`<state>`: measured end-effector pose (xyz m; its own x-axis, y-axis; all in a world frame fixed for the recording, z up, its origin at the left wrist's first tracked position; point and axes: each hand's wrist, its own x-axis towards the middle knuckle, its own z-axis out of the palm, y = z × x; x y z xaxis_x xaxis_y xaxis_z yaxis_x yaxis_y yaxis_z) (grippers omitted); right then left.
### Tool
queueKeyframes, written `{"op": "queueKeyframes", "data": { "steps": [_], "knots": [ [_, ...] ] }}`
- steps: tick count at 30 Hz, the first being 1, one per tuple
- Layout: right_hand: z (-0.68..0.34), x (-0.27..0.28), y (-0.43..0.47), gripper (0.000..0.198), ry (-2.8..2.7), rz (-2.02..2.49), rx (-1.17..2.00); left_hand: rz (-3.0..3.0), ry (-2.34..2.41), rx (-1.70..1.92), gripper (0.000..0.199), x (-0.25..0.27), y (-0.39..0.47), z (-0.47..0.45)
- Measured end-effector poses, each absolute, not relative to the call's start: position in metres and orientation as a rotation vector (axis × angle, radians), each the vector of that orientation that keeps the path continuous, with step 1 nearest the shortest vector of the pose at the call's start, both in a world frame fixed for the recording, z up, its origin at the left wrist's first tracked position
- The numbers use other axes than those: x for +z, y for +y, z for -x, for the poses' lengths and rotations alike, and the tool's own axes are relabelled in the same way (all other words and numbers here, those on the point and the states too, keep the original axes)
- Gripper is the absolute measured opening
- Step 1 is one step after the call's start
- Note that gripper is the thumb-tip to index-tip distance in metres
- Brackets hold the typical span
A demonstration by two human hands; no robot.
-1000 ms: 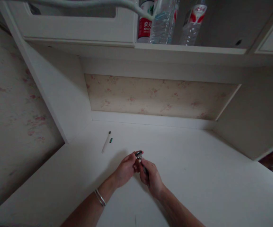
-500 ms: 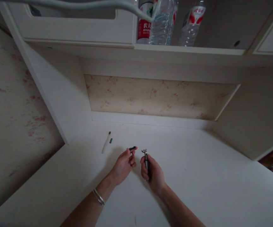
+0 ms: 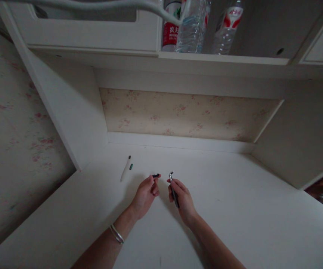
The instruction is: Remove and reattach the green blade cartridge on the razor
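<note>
Head view: left hand point(image 3: 143, 197) pinches small dark piece point(image 3: 156, 175), right hand point(image 3: 185, 201) grips metal-headed tool point(image 3: 175, 196), apart, over worktop point(image 3: 234, 209) short of its back edge. White dark-tipped stick point(image 3: 125, 169) lies toward back-left corner. Red label point(image 3: 170, 34) above reads 农夫; lettering on bottle's point(image 3: 223, 40) red-and-white label point(image 3: 232, 17) illegible.

White desk point(image 3: 228, 209): pale dark-tipped stick point(image 3: 125, 169), small green piece point(image 3: 131, 166) beside it.

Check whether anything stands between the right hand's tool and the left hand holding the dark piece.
Nothing visible: only white tabletop shows between the tool in the right hand and the left hand holding the dark piece.
</note>
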<state>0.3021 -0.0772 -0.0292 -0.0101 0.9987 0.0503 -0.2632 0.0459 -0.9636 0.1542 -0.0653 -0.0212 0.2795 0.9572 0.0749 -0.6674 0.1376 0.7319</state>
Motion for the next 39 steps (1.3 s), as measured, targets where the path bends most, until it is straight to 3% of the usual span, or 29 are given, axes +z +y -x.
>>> {"op": "queueKeyframes", "data": {
  "steps": [9, 16, 28, 39],
  "knots": [
    [-0.325, -0.043, -0.057, 0.027, -1.664, 1.630, 0.443, -1.374, 0.942, 1.387, 0.034, -0.020, -0.068, -0.155],
    [-0.322, -0.036, -0.057, 0.031, -1.855, 1.890, 0.153, -1.694, 1.113, 1.554, 0.035, -0.016, -0.078, -0.154],
    [-0.320, -0.036, -0.057, 0.034, -1.824, 1.884, 0.213, -1.749, 1.105, 1.513, 0.040, -0.022, -0.078, -0.150],
    [-0.313, -0.038, -0.073, 0.029, -1.827, 1.047, 0.367, -1.684, 1.115, 1.543, 0.039, -0.020, -0.079, -0.150]
  ]
}}
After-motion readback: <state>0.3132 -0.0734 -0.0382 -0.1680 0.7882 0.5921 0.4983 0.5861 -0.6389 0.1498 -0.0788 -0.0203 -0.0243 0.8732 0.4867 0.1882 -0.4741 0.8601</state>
